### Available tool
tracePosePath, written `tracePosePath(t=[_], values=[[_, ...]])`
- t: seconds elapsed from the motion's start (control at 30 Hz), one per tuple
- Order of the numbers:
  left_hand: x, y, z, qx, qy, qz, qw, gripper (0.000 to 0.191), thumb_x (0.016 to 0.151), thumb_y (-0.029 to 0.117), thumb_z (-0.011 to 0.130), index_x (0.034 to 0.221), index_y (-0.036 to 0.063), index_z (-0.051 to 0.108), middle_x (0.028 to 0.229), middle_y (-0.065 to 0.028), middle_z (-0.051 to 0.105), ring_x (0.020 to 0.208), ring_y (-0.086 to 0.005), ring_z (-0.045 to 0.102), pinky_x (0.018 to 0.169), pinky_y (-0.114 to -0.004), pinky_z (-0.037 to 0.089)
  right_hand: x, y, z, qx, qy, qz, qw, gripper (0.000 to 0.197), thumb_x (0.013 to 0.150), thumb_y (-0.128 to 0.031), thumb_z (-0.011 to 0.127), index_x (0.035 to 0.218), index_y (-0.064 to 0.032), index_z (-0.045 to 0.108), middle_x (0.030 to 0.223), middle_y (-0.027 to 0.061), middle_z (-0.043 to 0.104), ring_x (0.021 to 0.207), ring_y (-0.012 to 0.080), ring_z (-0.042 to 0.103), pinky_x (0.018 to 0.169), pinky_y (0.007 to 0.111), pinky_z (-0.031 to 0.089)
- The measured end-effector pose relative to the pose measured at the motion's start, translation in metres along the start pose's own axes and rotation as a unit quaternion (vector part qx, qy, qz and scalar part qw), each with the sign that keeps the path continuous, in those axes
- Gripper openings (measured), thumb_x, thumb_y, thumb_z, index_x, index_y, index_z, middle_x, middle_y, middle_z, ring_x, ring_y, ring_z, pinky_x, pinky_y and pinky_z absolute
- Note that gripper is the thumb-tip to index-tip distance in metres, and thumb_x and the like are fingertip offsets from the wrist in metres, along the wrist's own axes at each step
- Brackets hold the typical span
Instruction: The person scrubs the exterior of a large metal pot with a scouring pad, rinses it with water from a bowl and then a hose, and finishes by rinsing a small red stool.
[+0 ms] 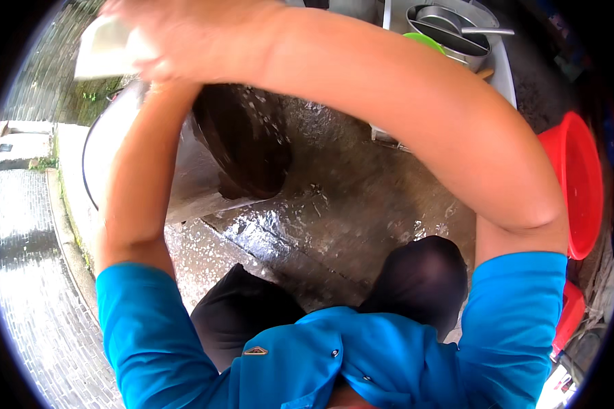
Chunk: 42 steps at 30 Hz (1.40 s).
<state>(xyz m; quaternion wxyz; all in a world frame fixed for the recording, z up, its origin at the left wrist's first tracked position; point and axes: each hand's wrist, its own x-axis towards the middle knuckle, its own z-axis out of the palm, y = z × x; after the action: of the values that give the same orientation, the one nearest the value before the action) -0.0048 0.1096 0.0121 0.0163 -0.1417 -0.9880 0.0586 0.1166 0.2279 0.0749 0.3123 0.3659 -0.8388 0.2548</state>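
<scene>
Both my hands are together at the upper left, blurred by motion. My right hand (171, 48) lies over a pale, see-through object (102, 53), perhaps a plastic container, with its fingers against it. My left forearm rises to the same spot, and my left hand is mostly hidden behind the right one, so its grip does not show. Below the hands a large metal vessel (197, 179) leans over, a dark wet surface (245, 148) at its right side, with drops of water about it.
Wet concrete floor (348, 179) lies before my knees. At the top right a white tub (506, 71) holds a divided metal pot (470, 48), a long-handled pan (437, 19) and a green item (423, 42). A red plastic basin (586, 189) stands beside my right elbow. Paving is at left.
</scene>
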Motion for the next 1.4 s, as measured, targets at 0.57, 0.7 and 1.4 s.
tracePosePath(t=[0.57,0.7,1.4], values=[[-0.026,-0.182,0.018,-0.081,0.131,-0.062,0.986,0.069,0.076,0.056,0.061,0.115,-0.0002,0.059,0.117,-0.0236,0.058,0.112,-0.0335,0.054,0.095,-0.038,0.041,-0.626,0.161,-0.384,-0.420,-0.053,0.699,0.576,0.076,0.078,-0.044,0.063,0.134,-0.0018,0.033,0.120,0.0304,0.052,0.113,0.0429,0.052,0.096,0.045,0.041],[-0.094,-0.156,0.050,-0.233,0.206,-0.066,0.948,0.062,0.074,0.033,0.074,0.116,-0.0070,0.053,0.120,-0.0224,0.053,0.115,-0.0343,0.050,0.097,-0.039,0.040,-0.643,0.140,-0.407,-0.063,0.292,0.805,0.512,0.054,0.085,-0.024,0.053,0.129,0.0041,0.040,0.124,0.0193,0.051,0.110,0.0326,0.054,0.091,0.045,0.048],[-0.040,-0.074,0.001,-0.196,-0.101,-0.004,0.975,0.040,0.077,0.041,0.062,0.110,0.0179,0.061,0.113,-0.0074,0.055,0.110,-0.0261,0.054,0.097,-0.050,0.037,0.033,-0.057,-0.030,0.497,0.129,0.669,0.537,0.055,0.087,-0.012,0.057,0.136,-0.0123,0.030,0.125,0.0122,0.047,0.105,0.0251,0.056,0.072,0.039,0.057]])
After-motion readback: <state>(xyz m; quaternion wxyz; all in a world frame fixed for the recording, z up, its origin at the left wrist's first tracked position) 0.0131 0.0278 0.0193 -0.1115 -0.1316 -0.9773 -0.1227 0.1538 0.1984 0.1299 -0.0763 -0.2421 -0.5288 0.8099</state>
